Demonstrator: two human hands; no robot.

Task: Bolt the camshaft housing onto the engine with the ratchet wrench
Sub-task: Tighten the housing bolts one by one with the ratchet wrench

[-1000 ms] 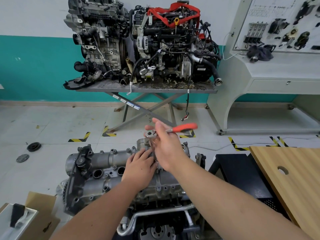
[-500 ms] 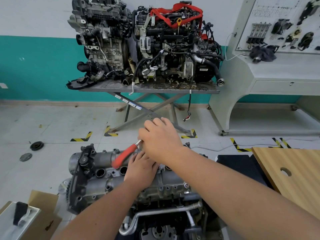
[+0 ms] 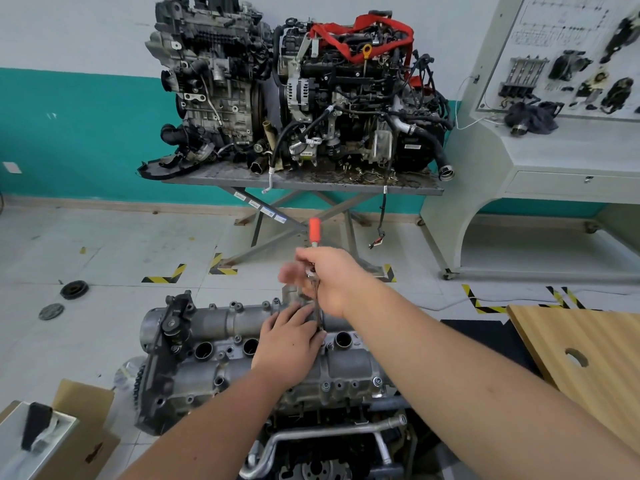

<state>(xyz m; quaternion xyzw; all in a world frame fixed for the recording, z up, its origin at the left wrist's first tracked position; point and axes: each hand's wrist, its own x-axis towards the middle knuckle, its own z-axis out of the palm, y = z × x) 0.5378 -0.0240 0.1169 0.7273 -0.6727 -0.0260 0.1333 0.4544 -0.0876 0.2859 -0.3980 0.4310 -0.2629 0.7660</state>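
Observation:
The grey camshaft housing lies across the top of the engine in front of me. My right hand grips the head of the ratchet wrench, whose orange handle points away from me; its fingers are blurred. A metal extension runs from the wrench head down to the housing's middle. My left hand rests on the housing with its fingers around the foot of that extension. The bolt itself is hidden under the hands.
A wooden board with a hole lies at the right. Two engines sit on a metal stand behind. A cardboard box and a metal tray are at the lower left. Round parts lie on the floor.
The wrench handle swung from the right, round to the left, and now points straight away from me. My left hand stayed on the housing.

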